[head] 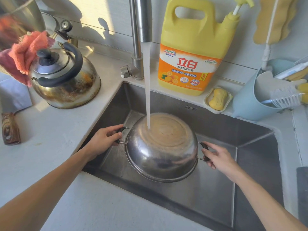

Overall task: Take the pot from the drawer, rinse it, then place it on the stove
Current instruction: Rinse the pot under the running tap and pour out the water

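Note:
A steel pot (pixel 161 147) is held upside down over the steel sink (pixel 250 172), its discoloured bottom facing up. Water runs from the tap (pixel 140 30) in a white stream onto that bottom. My left hand (pixel 105 140) grips the pot's left black handle. On the opposite side, my right hand (pixel 218 157) holds the right black handle. The pot's inside is hidden.
A stained steel kettle (pixel 66 79) with orange and red cloths (pixel 26 52) stands on the counter at left. Behind the sink are a yellow detergent jug (pixel 193 47), a soap dish (pixel 217 99) and a blue holder of brushes (pixel 260 97). A wooden knife handle (pixel 10 129) lies far left.

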Demonstrator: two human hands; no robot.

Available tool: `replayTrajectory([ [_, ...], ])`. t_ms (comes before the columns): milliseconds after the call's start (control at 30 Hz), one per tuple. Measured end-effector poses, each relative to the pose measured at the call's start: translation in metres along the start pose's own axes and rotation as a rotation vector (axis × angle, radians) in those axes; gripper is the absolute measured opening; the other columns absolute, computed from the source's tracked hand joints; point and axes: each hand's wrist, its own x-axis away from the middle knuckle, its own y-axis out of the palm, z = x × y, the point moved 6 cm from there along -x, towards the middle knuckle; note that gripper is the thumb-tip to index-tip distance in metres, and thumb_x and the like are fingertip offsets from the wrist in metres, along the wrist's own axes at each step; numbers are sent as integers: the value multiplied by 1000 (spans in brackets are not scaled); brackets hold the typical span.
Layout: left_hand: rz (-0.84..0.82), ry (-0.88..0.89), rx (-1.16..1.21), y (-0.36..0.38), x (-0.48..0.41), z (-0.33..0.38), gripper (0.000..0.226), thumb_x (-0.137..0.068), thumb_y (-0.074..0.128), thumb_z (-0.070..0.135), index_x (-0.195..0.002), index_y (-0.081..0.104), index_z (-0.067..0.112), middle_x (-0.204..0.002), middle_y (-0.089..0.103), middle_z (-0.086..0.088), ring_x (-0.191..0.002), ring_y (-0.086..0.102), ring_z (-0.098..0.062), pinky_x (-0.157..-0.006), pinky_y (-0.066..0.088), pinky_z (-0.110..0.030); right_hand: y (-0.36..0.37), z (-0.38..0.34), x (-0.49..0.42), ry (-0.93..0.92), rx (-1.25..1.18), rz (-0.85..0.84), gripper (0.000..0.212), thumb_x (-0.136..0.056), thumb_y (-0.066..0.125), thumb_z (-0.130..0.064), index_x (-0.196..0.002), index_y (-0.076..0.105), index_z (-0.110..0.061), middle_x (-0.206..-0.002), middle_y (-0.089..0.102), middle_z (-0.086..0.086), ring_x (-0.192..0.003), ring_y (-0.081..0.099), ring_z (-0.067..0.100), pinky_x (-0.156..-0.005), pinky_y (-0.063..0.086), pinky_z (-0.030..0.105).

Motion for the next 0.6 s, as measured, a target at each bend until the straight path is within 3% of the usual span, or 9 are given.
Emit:
replayTrajectory([
  [200,-58,84,-25,2,5,13,33,-107,65,33,-139,74,31,-111,82,8,-106,79,-11,-97,65,-37,-13,9,7,57,-113,-5,33,-104,66,-17,-136,71,-19,-70,62,10,-53,44,18,-43,32,23],
  [333,-184,133,-124,-1,12,19,47,-95,72,55,-140,70,41,-129,77,14,-116,74,-3,-98,59,-25,-15,19,4,131,-194,-6,31,-104,64,-12,-134,71,-11,-65,59,7,-49,41,15,-40,27,22],
  [467,-138,170,-236,-6,11,21,42,-96,75,50,-136,72,39,-120,79,16,-108,76,-1,-94,59,-20,-12,21,5,165,-176,-38,27,-108,54,-13,-124,75,-6,-66,63,10,-47,49,16,-38,33,22],
  [600,-85,175,-245,-3,8,24,23,-102,71,38,-125,76,37,-102,82,21,-97,78,0,-84,63,-16,-10,17,8,176,-194,-27,39,-111,50,-22,-110,69,12,-74,75,30,-50,69,28,-41,54,26],
])
